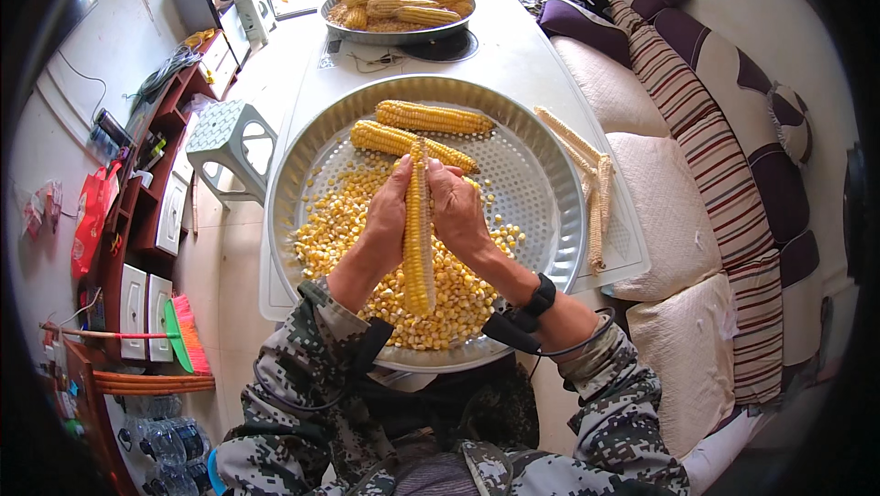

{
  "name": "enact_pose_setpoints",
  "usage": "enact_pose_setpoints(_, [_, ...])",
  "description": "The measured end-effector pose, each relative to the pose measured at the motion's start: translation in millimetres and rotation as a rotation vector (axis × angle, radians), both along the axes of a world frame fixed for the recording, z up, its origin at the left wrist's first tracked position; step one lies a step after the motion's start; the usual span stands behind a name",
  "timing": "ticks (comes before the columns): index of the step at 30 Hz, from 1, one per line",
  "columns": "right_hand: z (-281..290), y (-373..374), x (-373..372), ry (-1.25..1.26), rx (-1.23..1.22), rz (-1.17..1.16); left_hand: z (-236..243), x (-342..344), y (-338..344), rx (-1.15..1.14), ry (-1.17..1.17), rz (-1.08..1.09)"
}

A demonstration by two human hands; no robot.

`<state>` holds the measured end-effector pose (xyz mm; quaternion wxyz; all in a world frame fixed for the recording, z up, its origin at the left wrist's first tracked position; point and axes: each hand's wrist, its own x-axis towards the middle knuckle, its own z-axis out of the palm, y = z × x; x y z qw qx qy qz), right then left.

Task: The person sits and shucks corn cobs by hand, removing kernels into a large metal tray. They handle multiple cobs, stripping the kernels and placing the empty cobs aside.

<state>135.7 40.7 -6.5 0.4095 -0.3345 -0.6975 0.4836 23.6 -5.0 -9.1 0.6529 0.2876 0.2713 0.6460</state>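
Between my two hands is an ear of corn [419, 258], its near end pointing down toward me. Yellow kernels cover much of it, and a paler stripped band runs along its right side. My left hand [389, 210] is closed around the ear's left side, and my right hand [456, 212] grips it from the right near the far end. Below them, a wide metal pan [550, 212] with a perforated bottom holds loose corn kernels [339, 230], mostly toward the left and near side. Two more ears, one far ear [434, 116] and one nearer ear [394, 140], lie behind my hands in the pan.
Bare corncobs [596, 193] lie on the white table [518, 47] right of the pan. Farther back stands a second pan [396, 37] heaped with corn ears. A stool [229, 143] is at the left, a long sofa [660, 207] at the right.
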Motion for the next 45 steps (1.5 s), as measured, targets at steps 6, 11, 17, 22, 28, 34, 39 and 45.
enact_pose_setpoints(6, [-1.6, 15.8, 4.5, -0.122, -0.068, 0.067, -0.7, 2.9, -3.2, 0.01, 0.063, 0.016])
enact_pose_setpoints(11, [3.7, 13.7, 5.8, -0.12, 0.02, 0.067, -1.4, 2.2, -1.8, 0.005, 0.059, -0.002])
enact_pose_setpoints(17, [7.5, 0.7, 5.3, -0.152, -0.016, -0.108, -9.3, 3.4, 1.0, -0.006, 0.037, 0.012])
enact_pose_setpoints(22, [10.2, 8.1, 5.6, -0.096, -0.098, 0.042, -4.3, 2.0, -4.3, -0.033, 0.045, 0.054])
enact_pose_setpoints(28, [0.5, 9.5, 6.7, 0.016, -0.133, -0.046, 5.9, 6.5, -6.0, -0.005, -0.019, 0.032])
enact_pose_setpoints(34, [14.2, 15.0, 12.9, -0.114, -0.277, 0.045, 6.6, 5.2, -8.1, 0.095, -0.083, -0.064])
enact_pose_setpoints(39, [11.2, 8.8, 7.4, -0.09, -0.026, -0.096, -0.6, 11.4, -2.2, 0.049, -0.062, 0.052])
enact_pose_setpoints(45, [17.6, 6.0, 12.9, -0.041, -0.369, 0.086, 0.9, 5.4, -7.6, 0.001, -0.015, 0.015])
